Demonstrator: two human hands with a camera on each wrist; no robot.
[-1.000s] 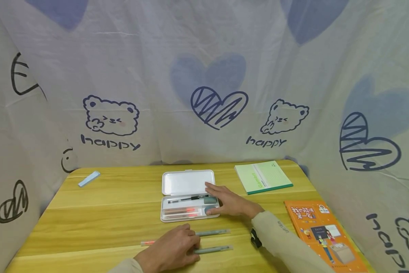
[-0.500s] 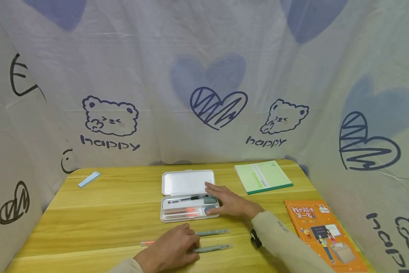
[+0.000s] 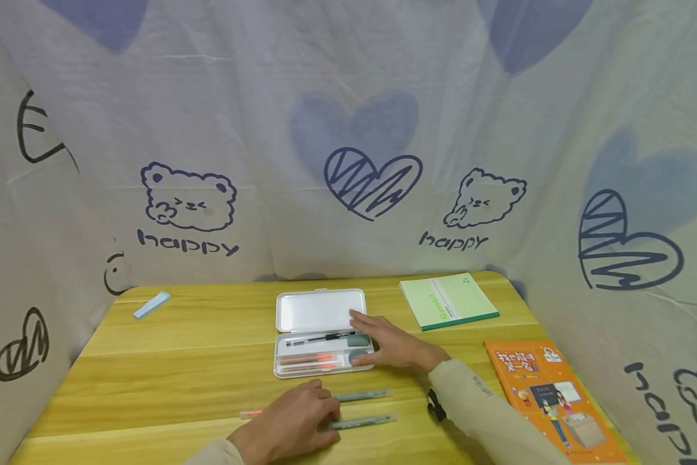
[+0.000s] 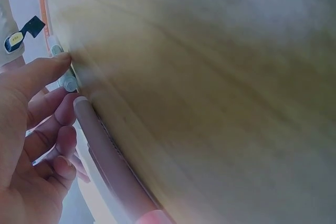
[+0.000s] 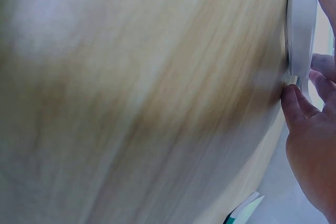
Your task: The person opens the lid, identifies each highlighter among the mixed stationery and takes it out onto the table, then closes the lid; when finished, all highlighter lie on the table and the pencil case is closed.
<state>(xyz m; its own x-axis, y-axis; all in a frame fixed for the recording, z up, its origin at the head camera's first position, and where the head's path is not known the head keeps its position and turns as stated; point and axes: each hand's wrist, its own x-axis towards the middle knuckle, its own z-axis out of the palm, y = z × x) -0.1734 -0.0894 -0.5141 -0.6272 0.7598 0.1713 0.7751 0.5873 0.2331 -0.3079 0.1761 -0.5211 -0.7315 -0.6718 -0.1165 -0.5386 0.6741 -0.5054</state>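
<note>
Inside the white case (image 3: 319, 313), black pen (image 3: 325, 338) and orange pens (image 3: 323, 357)

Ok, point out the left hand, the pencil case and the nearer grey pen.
Left hand (image 3: 292, 421), head view: back of the hand.
Pencil case (image 3: 320, 311), head view: bare inside of the open lid.
Nearer grey pen (image 3: 362, 423), head view: middle of the visible barrel.

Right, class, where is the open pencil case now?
In the head view, the pencil case lies midway across the table, left of the green notebook, with the right hand at its right end.
</note>
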